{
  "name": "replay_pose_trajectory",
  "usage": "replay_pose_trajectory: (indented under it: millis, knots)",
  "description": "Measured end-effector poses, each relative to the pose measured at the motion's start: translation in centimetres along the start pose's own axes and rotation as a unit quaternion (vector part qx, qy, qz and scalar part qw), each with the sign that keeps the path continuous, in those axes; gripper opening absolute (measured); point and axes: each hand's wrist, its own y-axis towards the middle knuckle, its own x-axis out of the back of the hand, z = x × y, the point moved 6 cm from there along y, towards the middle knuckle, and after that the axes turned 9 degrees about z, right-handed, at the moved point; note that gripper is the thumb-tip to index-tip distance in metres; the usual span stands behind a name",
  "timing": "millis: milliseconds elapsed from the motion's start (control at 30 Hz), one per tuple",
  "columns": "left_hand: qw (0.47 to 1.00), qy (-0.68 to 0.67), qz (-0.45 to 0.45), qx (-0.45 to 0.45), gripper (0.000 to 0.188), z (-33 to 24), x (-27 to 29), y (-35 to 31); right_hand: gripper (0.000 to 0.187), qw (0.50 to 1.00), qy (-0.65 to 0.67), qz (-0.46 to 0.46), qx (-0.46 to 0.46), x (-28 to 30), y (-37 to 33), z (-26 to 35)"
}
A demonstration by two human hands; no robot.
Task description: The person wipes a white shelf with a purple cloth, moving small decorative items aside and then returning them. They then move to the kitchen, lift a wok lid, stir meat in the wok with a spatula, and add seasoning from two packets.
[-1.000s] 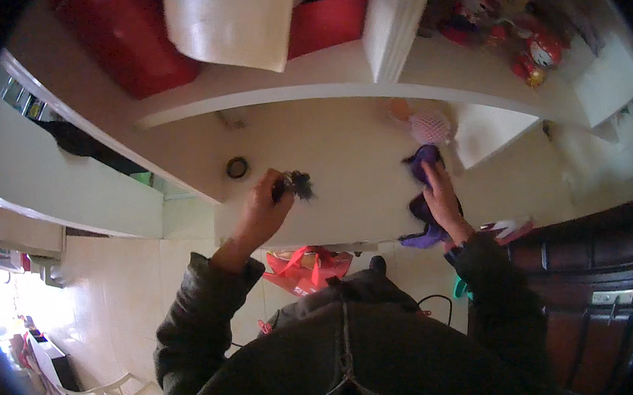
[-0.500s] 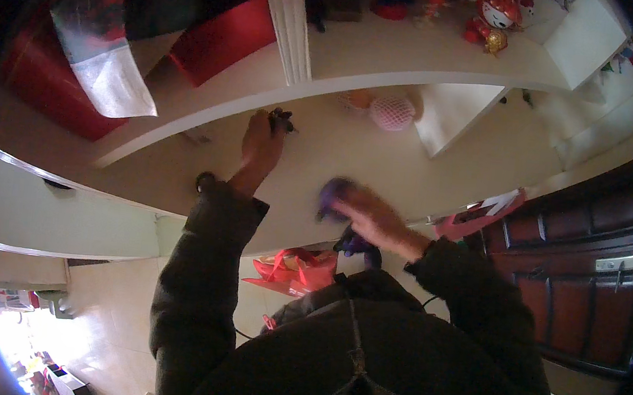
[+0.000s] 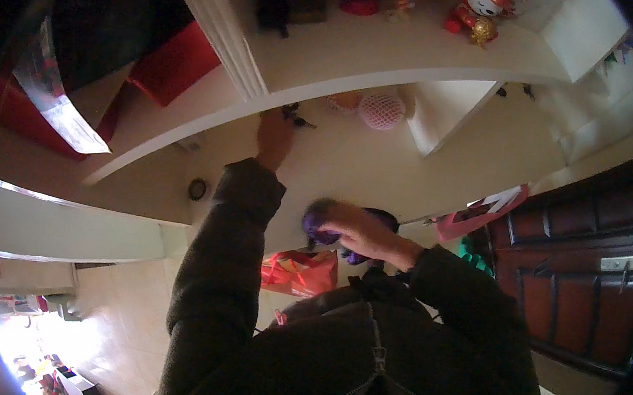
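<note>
At the back of the white shelf board (image 3: 320, 160), my left hand (image 3: 273, 138) is closed on a small dark bunch that looks like keys (image 3: 294, 115); its fingers are partly hidden. Nearer to me, my right hand (image 3: 359, 230) is wrapped round a purple cloth (image 3: 316, 224), blurred by motion, above the board's front part. Behind and below that hand a black and purple item (image 3: 381, 217) shows in part; its kind is unclear. A dark ring (image 3: 197, 189) lies on the board left of my left forearm.
A pink netted ball (image 3: 382, 111) sits beside an upright divider (image 3: 446, 115). The upper shelf's curved edge (image 3: 343, 78) overhangs my left hand, with figurines (image 3: 481, 8) above. A red bag (image 3: 298, 272) is below the front edge; a dark red door (image 3: 576, 276) stands right.
My left hand has moved right along the back of the board with the keys. My right hand has come nearer to my body with the purple cloth. The view has shifted slightly.
</note>
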Motion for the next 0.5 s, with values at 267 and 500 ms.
replay_pose_trajectory:
  millis: [267, 500]
  knots:
    - [0.993, -0.043, 0.103, -0.043, 0.055, -2.5, 0.8, -3.8, 0.065, 0.95, -0.158, -0.162, -0.216, 5.3, -6.3, -5.2]
    - [0.966, 0.255, -0.003, -0.034, 0.042, 5.8, 9.9, -12.3, 0.074, 0.993, -0.097, 0.006, -0.066, -3.4, 1.5, 0.2]
